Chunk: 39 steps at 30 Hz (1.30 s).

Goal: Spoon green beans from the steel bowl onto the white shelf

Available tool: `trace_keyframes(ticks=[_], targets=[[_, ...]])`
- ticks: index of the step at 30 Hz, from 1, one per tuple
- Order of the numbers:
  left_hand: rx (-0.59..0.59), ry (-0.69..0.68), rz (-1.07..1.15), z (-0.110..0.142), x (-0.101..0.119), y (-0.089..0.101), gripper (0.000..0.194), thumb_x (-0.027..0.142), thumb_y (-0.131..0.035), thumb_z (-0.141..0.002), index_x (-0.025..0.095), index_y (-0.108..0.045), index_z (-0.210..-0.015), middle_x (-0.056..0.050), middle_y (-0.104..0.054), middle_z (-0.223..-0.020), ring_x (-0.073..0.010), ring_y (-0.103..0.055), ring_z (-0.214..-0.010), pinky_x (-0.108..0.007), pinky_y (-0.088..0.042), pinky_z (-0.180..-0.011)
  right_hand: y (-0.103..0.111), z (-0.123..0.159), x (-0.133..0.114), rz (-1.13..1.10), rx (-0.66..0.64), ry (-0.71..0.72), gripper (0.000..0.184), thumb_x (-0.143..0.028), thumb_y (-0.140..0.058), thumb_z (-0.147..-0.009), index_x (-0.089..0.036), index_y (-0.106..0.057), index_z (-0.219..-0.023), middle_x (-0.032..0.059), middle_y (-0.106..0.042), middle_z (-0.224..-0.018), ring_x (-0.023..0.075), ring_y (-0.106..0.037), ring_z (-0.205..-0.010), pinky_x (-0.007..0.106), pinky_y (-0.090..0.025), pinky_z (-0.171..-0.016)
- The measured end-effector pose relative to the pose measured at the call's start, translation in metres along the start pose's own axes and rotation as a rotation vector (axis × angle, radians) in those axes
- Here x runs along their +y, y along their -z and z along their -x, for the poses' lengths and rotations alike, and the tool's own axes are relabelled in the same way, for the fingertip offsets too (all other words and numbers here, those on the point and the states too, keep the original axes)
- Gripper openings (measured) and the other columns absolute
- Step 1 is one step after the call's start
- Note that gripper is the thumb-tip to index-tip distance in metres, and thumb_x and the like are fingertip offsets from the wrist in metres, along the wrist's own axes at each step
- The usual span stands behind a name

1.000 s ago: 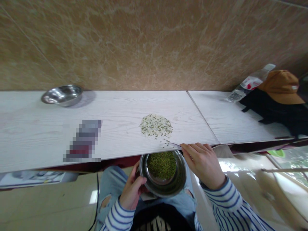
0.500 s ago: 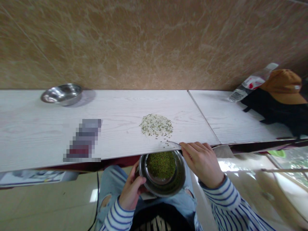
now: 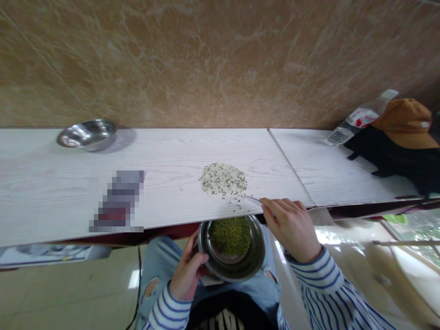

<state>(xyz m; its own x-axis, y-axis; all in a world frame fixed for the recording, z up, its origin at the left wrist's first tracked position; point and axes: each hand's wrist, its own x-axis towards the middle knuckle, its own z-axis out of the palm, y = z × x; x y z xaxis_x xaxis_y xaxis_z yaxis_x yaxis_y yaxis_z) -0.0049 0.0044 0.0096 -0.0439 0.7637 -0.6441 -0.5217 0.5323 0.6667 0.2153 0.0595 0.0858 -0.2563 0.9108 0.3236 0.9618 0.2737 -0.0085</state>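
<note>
Lots of green beans [image 3: 230,236] in bowl [image 3: 258,270] — more left on tbl [image 3: 165,201].
Clasping bowl's side w/ L hand [image 3: 188,271], just by tbl edge. Pinching thin metal tool [image 3: 253,199] w/ R hand [image 3: 292,229], tip near loose beans [image 3: 237,201]; too small to tell kind. Looks partway thru, prob. — big heap done in bowl, but more green left mixed w/ white grains [image 3: 223,178] in pile, plus strays near edge.

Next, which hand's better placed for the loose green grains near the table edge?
Likely right: the right hand holds a thin utensil, its tip near the loose grains; the left hand grips the metal bowl.
</note>
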Motion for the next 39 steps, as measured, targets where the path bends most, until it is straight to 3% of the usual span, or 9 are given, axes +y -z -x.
trace_keyframes(ticks=[7, 27, 39], targets=[[-0.003, -0.015, 0.000, -0.0009, -0.0004, 0.0034, 0.068, 0.015, -0.061, -0.055, 0.022, -0.046, -0.121, -0.002, -0.061, -0.090, -0.0163, -0.054, -0.066, -0.026, -0.043, -0.046, -0.0026, -0.0008, -0.0069, -0.042, -0.060, 0.048, 0.021, -0.025, -0.042, -0.087, -0.023, -0.059, -0.100, 0.0014, -0.066, -0.079, 0.0152, -0.056, -0.079, 0.030, -0.029, -0.070], [0.006, -0.015, -0.003, -0.0006, 0.0013, 0.0048, 0.067, 0.015, -0.060, -0.055, 0.024, -0.047, -0.121, -0.003, -0.062, -0.089, -0.0159, -0.054, -0.066, -0.027, -0.044, -0.050, -0.0009, -0.0048, -0.0091, -0.064, -0.046, 0.103, 0.022, -0.024, -0.042, -0.088, -0.024, -0.060, -0.100, 0.0014, -0.066, -0.080, 0.0143, -0.056, -0.079, 0.030, -0.030, -0.069], [0.006, -0.014, 0.009, -0.0010, 0.0018, 0.0049, 0.068, 0.015, -0.060, -0.054, 0.023, -0.047, -0.121, -0.002, -0.062, -0.089, -0.0165, -0.055, -0.067, -0.028, -0.046, -0.051, 0.0021, -0.0069, -0.0029, 0.000, -0.017, 0.066, 0.022, -0.023, -0.042, -0.087, -0.023, -0.061, -0.097, 0.0010, -0.066, -0.077, 0.0140, -0.057, -0.076, 0.030, -0.030, -0.068]])
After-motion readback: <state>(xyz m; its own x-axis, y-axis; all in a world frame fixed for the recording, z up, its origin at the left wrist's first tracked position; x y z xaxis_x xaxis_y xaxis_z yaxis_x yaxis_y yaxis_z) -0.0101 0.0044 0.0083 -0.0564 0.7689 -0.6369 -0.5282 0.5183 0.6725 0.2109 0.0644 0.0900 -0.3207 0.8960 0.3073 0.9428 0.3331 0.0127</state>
